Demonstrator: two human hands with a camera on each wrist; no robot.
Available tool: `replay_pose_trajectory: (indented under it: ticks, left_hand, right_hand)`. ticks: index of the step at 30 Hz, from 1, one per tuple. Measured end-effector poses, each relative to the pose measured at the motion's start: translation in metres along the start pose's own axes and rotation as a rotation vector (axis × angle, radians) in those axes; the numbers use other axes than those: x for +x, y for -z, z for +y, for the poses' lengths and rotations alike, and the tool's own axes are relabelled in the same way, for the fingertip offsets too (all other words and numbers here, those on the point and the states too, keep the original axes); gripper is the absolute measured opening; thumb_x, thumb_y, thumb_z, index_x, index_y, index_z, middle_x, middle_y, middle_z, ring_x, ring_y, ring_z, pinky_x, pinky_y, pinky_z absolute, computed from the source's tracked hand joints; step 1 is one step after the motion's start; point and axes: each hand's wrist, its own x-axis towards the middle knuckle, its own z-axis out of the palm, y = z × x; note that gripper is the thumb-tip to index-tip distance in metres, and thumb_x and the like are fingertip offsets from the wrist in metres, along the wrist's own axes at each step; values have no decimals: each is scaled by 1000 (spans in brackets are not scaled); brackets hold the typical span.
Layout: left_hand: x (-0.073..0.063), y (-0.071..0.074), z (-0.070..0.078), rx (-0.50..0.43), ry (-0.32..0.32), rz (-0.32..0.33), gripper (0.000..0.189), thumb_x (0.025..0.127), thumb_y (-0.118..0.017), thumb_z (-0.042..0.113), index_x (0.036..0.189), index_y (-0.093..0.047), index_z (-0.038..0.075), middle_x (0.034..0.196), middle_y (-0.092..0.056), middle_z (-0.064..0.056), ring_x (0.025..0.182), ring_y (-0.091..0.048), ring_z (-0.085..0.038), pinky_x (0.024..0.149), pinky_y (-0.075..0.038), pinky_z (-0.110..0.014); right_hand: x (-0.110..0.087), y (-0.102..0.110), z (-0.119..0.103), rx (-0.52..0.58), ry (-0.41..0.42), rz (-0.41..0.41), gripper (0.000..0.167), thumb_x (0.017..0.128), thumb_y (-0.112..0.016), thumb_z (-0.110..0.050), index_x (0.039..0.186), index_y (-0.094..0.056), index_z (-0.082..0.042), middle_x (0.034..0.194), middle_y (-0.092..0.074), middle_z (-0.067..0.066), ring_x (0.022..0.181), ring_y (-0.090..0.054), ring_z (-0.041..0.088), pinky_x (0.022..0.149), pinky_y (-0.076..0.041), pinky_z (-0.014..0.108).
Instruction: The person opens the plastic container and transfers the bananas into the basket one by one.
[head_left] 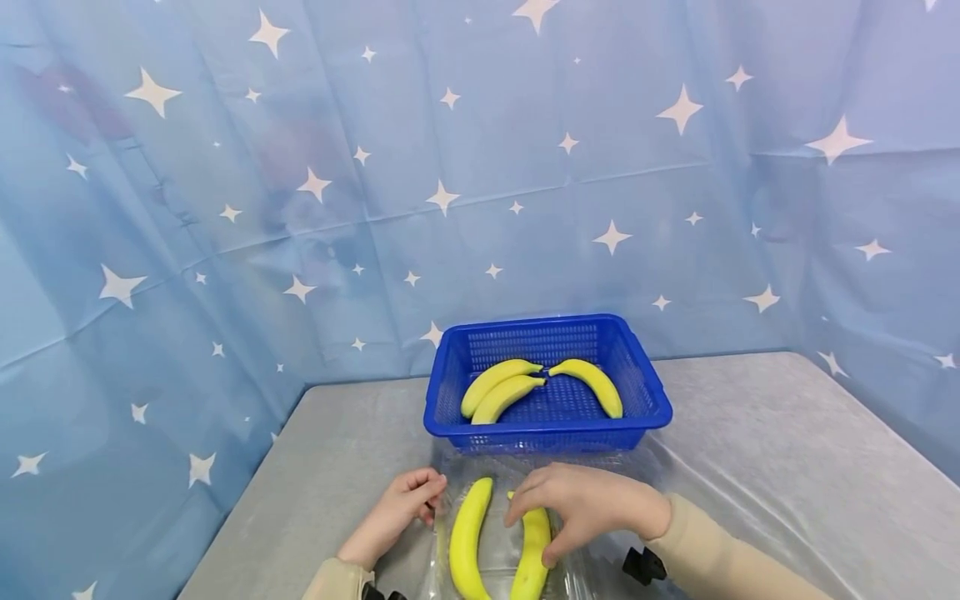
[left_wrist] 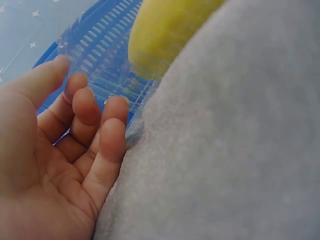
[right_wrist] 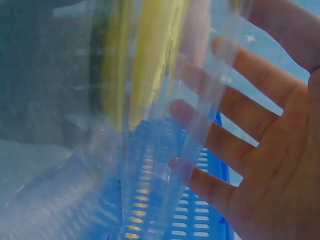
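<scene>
My left hand (head_left: 401,504) pinches clear thin plastic film (right_wrist: 145,165); my right hand (head_left: 577,500), fingers spread, arches over one of two curved yellow bananas (head_left: 467,542), well in from the grey cloth surface's (head_left: 765,458) back edge; a slipping pinch could let them roll.

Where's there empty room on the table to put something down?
The grey table has two bare patches: one right of the blue basket, beyond the right sleeve; another left of the basket and left hand. It's crowded in front of the basket: two bananas and clear plastic, with the right hand over one banana.
</scene>
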Motion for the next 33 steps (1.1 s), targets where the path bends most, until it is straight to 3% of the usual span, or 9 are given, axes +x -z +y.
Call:
replay_pose_trajectory:
  ticks: [3,8,17,33]
  left_hand:
    - [0,0,0,1,6,-3,40,99,-57,24,94,-52,-16,71,-58,1,60,-54,-10,55,-50,-25]
    - [-2,0,3,1,8,-10,41,100,-56,23,95,-50,-17,72,-56,1,59,-53,-10,55,-50,-25]
    - [-2,-1,3,1,19,1,28,100,-56,22,82,-57,1,71,-56,1,59,-53,-10,55,-50,-24]
    - [-2,1,2,-4,22,-11,26,100,-56,23,81,-58,6,72,-56,1,60,-54,-11,55,-50,-25]
  right_hand:
    - [0,-4,-1,-22,-8,-12,43,85,-75,-36,123,-64,-18,122,-61,-11,115,-54,6,94,-46,30]
    - [1,-8,-2,-56,-5,-25,40,84,-76,-35,120,-65,-21,120,-61,-15,115,-53,4,93,-45,31]
    - [3,-10,-2,-61,6,-43,39,83,-78,-31,119,-66,-22,119,-61,-16,116,-53,4,95,-44,34]
    - [12,-12,-5,-104,-34,-135,50,71,-87,-28,117,-69,-27,114,-61,-21,111,-52,-2,93,-43,34]
